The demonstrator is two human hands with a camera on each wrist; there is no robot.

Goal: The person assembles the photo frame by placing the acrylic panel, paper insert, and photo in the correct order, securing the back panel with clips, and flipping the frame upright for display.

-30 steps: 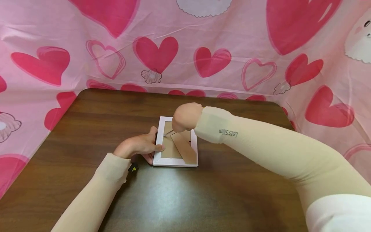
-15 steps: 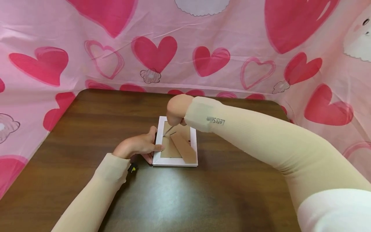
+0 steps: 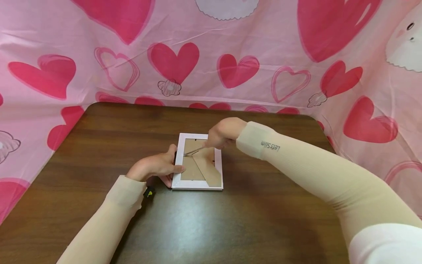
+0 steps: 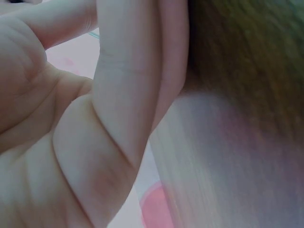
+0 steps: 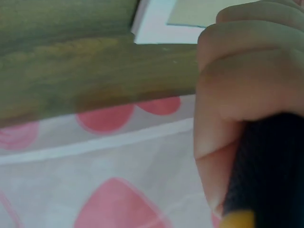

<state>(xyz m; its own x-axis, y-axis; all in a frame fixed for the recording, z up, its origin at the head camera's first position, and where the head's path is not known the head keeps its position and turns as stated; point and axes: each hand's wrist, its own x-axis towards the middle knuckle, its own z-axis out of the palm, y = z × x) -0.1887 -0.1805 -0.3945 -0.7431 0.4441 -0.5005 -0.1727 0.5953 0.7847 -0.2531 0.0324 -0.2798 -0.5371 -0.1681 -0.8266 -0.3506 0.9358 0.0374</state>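
Note:
A white picture frame (image 3: 180, 146) lies back-up on the brown table, showing its tan backing board (image 3: 192, 172) and a slanted stand leg (image 3: 209, 170). My left hand (image 3: 157, 165) grips the frame's left side, thumb on top and the other fingers along the outer edge. Above the frame's upper right, my right hand (image 3: 224, 132) holds a screwdriver by its black-and-yellow handle (image 5: 270, 166). The thin metal shaft (image 3: 194, 151) slants down left, its tip at the inner left edge of the frame. In the left wrist view, the palm and fingers hide the frame.
The wooden table (image 3: 263, 205) reaches back to a pink heart-patterned cloth (image 3: 204, 25) that hangs around its far side and sides. A small black thing with a yellow mark (image 3: 149, 192) sits beside my left wrist.
My right hand first rose a little to the left, then swung right and down, laying the screwdriver's shaft flatter. Its tip stays near the frame's left inner edge. The left hand keeps its hold.

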